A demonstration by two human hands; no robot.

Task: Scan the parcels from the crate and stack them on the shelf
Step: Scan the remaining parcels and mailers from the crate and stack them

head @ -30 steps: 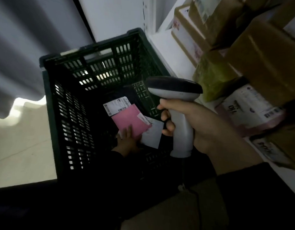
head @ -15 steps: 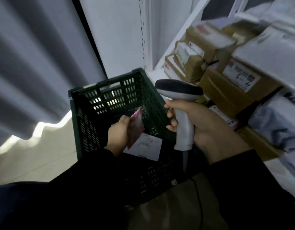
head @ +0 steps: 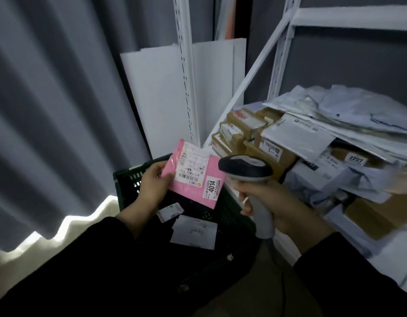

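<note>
My left hand (head: 152, 186) holds a flat pink parcel (head: 193, 173) by its left edge, above the dark green crate (head: 127, 177). Its white labels, one reading 4014, face me. My right hand (head: 275, 202) grips the grey handle of a barcode scanner (head: 246, 168), whose dark head sits just right of the parcel and points toward it. Dark parcels with white labels (head: 193, 231) lie in the crate below. The white metal shelf (head: 287, 51) at the right carries stacked parcels.
Brown cardboard boxes (head: 239, 131) and grey mailer bags (head: 348, 120) crowd the shelf at the right. A grey curtain (head: 60, 110) hangs at the left. White boards (head: 161, 92) lean behind the crate. The scanner's cable (head: 278, 259) trails down toward the floor.
My left hand has lifted the pink parcel out of the crate and turned its label up beside the scanner. The view has tilted up, showing more of the shelf.
</note>
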